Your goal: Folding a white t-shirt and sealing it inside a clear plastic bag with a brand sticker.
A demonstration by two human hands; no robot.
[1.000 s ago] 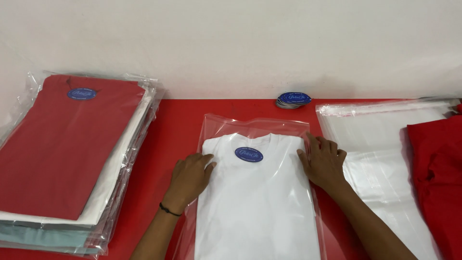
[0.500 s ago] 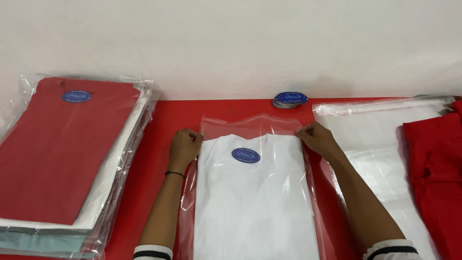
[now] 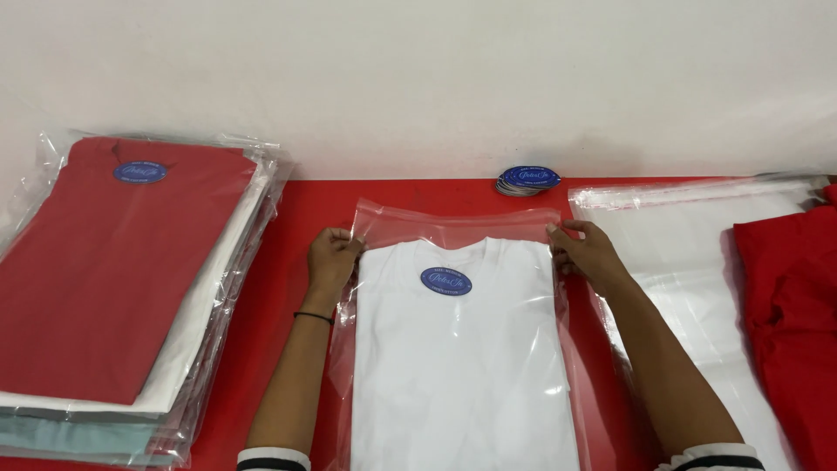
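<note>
Left hand (image 3: 331, 262) and right hand (image 3: 586, 253) each pinch, grip clamped, an upper corner of the clear plastic bag (image 3: 453, 225) holding a folded white shirt (image 3: 462, 366) on the red bench (image 3: 296, 209).

left hand (image 3: 331, 262) pinches bag (image 3: 453, 228) left edge | right hand (image 3: 588, 253) pinches right edge | white shirt (image 3: 462, 366) inside | red surface (image 3: 296, 209)

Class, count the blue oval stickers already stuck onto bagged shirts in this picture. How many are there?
2. One blue oval sticker is on the red bagged shirt topping the left stack; one is on the white bagged shirt between the hands. Lower bags in the stack may hide more.
</note>
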